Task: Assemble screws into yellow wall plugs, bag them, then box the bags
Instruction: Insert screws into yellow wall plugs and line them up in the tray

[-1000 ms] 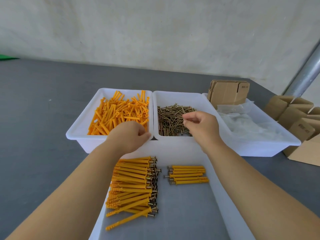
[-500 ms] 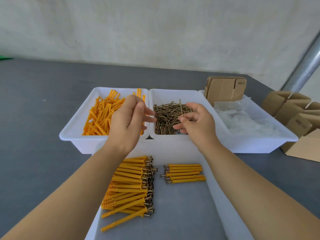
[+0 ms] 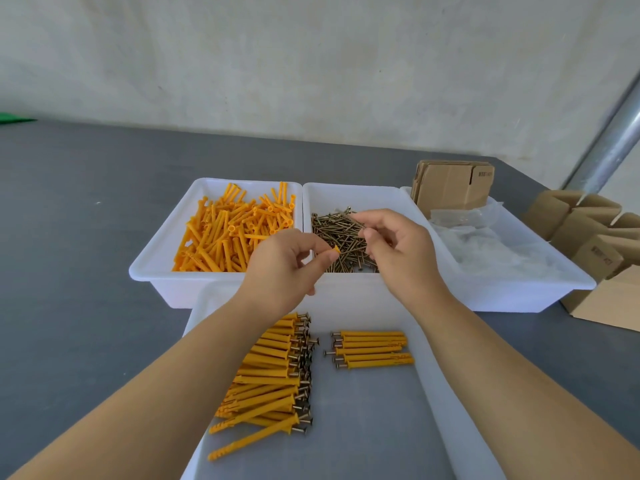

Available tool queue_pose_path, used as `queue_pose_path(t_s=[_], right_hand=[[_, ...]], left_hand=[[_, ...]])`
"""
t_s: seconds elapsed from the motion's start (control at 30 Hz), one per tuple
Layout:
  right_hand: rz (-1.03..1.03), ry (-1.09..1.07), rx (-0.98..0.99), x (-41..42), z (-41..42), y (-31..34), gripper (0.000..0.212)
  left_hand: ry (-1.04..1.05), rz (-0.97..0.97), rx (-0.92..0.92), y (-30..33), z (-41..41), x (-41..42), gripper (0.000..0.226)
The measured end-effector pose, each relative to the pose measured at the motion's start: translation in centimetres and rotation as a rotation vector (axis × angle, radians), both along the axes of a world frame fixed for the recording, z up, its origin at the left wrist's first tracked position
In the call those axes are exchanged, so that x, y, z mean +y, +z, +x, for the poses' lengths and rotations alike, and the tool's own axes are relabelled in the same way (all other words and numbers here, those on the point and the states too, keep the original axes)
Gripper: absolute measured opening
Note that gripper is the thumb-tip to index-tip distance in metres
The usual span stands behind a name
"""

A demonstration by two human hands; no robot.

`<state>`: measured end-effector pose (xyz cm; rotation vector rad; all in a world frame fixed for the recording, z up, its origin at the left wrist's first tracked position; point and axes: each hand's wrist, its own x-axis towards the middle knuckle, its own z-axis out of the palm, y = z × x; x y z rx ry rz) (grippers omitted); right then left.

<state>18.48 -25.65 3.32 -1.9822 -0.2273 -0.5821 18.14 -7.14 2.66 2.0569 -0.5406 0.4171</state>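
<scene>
Grey tabletop backed by a pale, mottled wall fills the upper half of the frame, with three white bins lined up across the middle. At centre left, one bin holds a heap of loose yellow wall plugs; the centre bin holds a pile of brass-coloured screws; the bin at right holds clear plastic bags and a stack of flattened cardboard boxes. More folded boxes sit at the right edge, below a slanting metal pole.

Above the screw bin, the left hand curls its fingers and pinches a single yellow plug between thumb and forefinger, only its open end showing. The right hand, fingers bent, pinches a screw whose tip meets the plug's mouth.

In the lower centre, a shallow white tray carries the finished pieces: a large pile of assembled plugs at left, screw heads pointing right, and a small row of assembled plugs just beside it, heads pointing left.
</scene>
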Motion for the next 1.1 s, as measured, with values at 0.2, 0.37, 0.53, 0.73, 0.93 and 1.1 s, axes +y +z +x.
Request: queue_pose_path(t_s=[0.2,0.37,0.53,0.73,0.93,1.1], right_hand=[[-0.049,0.078,0.015,0.4,-0.5,0.3,0.031],[-0.166,0.064,-0.059,0.1,-0.6,0.5,0.033],[-0.242,0.049,-0.061,-0.1,-0.5,0.5,0.028],[-0.358,0.032,-0.078,-0.2,-0.4,0.7,0.026],[-0.374,0.195,-0.179,1.7,-1.4,0.6,0.033],[-0.099,0.237,-0.201,2.5,-1.8,0.8,0.037]], left_hand=[[-0.067,-0.041,0.056,-0.4,0.1,-0.5,0.010],[-0.047,-0.024,0.057,-0.6,0.1,-0.4,0.021],[0.007,-0.014,0.095,-0.5,0.4,0.0,0.018],[0.006,-0.001,0.105,-0.4,0.5,0.1,0.015],[-0.098,0.020,0.082,-0.2,-0.3,-0.7,0.018],[-0.211,-0.148,0.146,0.2,-0.9,-1.3,0.014]])
